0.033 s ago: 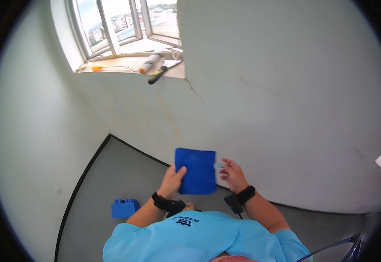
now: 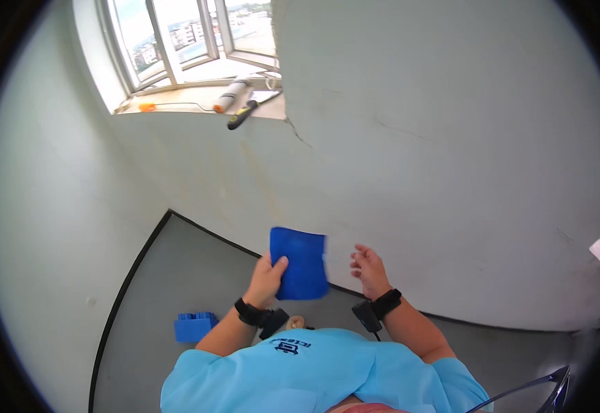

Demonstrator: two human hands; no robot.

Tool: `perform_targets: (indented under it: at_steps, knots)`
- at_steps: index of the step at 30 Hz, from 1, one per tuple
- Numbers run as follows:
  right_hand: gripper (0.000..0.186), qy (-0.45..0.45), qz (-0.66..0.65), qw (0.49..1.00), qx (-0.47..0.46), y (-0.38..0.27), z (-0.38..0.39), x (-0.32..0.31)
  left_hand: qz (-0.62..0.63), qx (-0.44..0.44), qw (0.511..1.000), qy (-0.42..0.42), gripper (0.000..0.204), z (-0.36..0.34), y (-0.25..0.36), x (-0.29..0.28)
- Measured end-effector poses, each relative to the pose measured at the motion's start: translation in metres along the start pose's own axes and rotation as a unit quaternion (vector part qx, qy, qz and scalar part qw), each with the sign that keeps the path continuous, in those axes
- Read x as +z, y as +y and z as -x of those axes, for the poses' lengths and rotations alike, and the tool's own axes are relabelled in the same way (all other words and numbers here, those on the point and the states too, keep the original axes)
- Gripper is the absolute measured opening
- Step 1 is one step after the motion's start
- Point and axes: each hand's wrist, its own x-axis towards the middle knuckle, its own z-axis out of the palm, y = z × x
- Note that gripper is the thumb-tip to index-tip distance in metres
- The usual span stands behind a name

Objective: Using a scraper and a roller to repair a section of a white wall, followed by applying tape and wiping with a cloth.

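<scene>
Item: your left hand (image 2: pixel 267 277) pinches the blue sheet (image 2: pixel 300 264) by its lower left edge, thumb on its face, against the white wall (image 2: pixel 451 172). Your right hand (image 2: pixel 367 270), loosely spread, holds nothing; keep it close to steady the free edge. Floor: blue box (image 2: pixel 195 326). Window sill, near its right end: paint roller (image 2: pixel 231 96). Versus earlier: no visible difference.

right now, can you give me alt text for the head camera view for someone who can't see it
Seen from above, a person in a light blue shirt holds a blue sheet in the left hand before a white wall, the right hand open just beside it. A blue box sits on the grey floor; a paint roller lies on the windowsill.
</scene>
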Motion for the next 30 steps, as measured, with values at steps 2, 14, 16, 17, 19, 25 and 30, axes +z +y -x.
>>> perform_targets:
  at_steps: [2,14,16,17,19,25,30]
  knots:
    - [0.035,-0.049,0.043,0.997,-0.036,-0.008,0.002,0.001,-0.154,0.081,0.985,0.02,0.027,-0.016,-0.007,-0.012]
    - [0.034,-0.036,-0.329,0.94,-0.081,-0.041,0.011,0.032,-0.062,0.024,0.92,-0.387,0.049,-0.06,0.036,0.037]
    - [0.033,0.098,-0.271,0.929,-0.234,-0.073,0.026,0.024,-0.054,0.084,0.923,-0.373,0.048,-0.065,0.046,0.02]
    - [0.032,0.166,-0.199,0.895,-0.363,-0.09,0.033,0.014,-0.046,0.097,0.931,-0.348,0.043,-0.067,0.05,0.012]
    - [0.031,0.296,0.0,0.786,-0.543,-0.135,0.055,0.004,-0.043,0.096,0.939,-0.327,0.04,-0.073,0.057,-0.013]
    - [0.033,0.513,0.39,0.395,-0.655,-0.213,0.024,0.004,-0.061,0.141,0.976,-0.155,0.026,-0.085,0.067,-0.096]
    - [0.038,0.396,0.559,0.447,-0.575,-0.219,-0.043,0.042,-0.04,0.165,0.985,-0.023,0.022,-0.086,0.076,-0.146]
